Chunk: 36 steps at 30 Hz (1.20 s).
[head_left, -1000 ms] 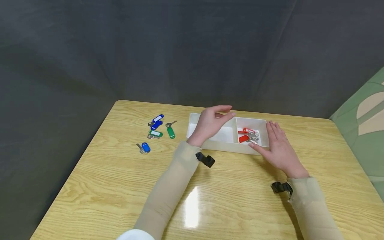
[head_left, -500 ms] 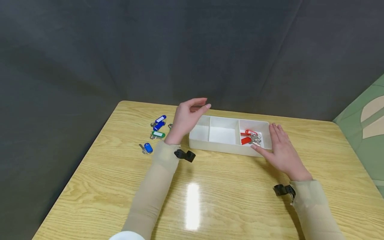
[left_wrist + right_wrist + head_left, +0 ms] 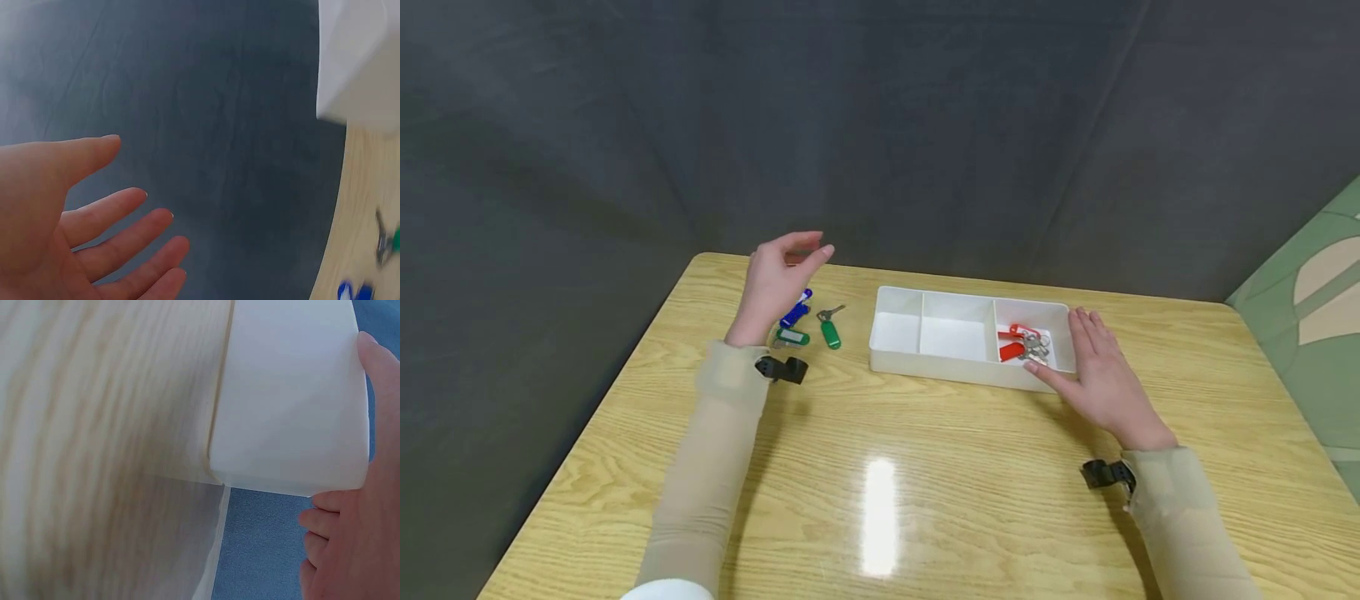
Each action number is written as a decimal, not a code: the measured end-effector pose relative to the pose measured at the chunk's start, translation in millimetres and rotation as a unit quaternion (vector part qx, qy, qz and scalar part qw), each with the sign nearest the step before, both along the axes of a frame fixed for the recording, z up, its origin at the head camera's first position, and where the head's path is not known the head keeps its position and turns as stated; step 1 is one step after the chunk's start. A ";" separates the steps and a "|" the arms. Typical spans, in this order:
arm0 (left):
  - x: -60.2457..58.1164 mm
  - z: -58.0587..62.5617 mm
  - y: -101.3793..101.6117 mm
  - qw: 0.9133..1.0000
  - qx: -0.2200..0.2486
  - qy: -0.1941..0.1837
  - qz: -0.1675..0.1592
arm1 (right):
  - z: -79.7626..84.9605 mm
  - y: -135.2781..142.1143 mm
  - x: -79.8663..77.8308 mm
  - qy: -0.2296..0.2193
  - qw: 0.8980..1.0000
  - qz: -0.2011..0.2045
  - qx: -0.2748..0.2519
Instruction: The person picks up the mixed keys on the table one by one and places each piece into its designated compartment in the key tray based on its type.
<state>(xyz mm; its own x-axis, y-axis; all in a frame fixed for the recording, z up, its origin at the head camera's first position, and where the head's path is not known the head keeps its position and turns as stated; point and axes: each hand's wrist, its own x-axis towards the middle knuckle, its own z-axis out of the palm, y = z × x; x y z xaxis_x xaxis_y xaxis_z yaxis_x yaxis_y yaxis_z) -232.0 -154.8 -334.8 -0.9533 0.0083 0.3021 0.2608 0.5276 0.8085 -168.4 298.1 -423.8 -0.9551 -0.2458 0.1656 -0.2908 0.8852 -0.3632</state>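
My left hand (image 3: 772, 283) hangs in the air over the left part of the table, its fingers loosely bent and holding nothing. Below it, partly covered, lie keys with blue tags (image 3: 794, 315). A key with a green tag (image 3: 831, 335) lies to their right, and another green tag (image 3: 793, 337) is close to the left wrist. My right hand (image 3: 1101, 379) rests against the right end of a white divided box (image 3: 951, 369), with straight fingers along the end wall and the thumb at the front rim. Keys with red tags (image 3: 1012, 352) lie in its right compartment.
The box's middle compartment (image 3: 957, 337) and left compartment (image 3: 897, 333) have bare floors. A dark curtain (image 3: 880, 133) hangs behind the wooden table (image 3: 970, 483). A green patterned panel (image 3: 1311, 308) stands at the right.
My left hand has moved left from above the box to over the blue-tagged keys, now covering the separate blue-tagged key. My right hand has stayed at the box's right end.
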 end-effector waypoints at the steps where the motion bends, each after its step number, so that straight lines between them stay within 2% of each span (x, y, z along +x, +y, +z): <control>1: -0.4 0.2 -6.7 1.000 -0.004 -0.002 0.004 | -0.3 0.0 0.0 0.000 1.000 0.000 0.000; 8: 2.4 -3.4 -45.7 0.998 -0.038 -0.034 0.026 | -2.2 -1.4 -0.2 -0.004 1.000 -0.003 -0.002; 14: 9.9 -12.8 -64.4 0.994 -0.081 -0.068 0.037 | -1.6 -2.0 -0.8 -0.007 1.000 -0.006 -0.003; 21: 17.2 -29.8 -77.4 0.987 -0.125 -0.104 0.015 | -2.8 -3.4 0.2 -0.009 1.000 -0.008 -0.002; 29: 31.8 -48.5 -88.8 0.979 -0.139 -0.152 -0.003 | -2.2 -3.8 -1.1 -0.009 1.000 -0.010 0.000; 36: 41.0 -60.8 -94.5 0.967 -0.161 -0.194 -0.027 | 1.6 -5.9 0.3 -0.010 1.000 -0.008 -0.004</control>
<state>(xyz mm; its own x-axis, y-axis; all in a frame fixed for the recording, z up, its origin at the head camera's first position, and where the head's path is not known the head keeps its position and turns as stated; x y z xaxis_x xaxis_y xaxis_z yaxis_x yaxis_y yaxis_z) -191.0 -249.3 -395.6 -0.9899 0.0945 -0.1054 0.0040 0.7630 0.6464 -168.0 292.2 -422.2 -0.9620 -0.2291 0.1488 -0.2693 0.8868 -0.3755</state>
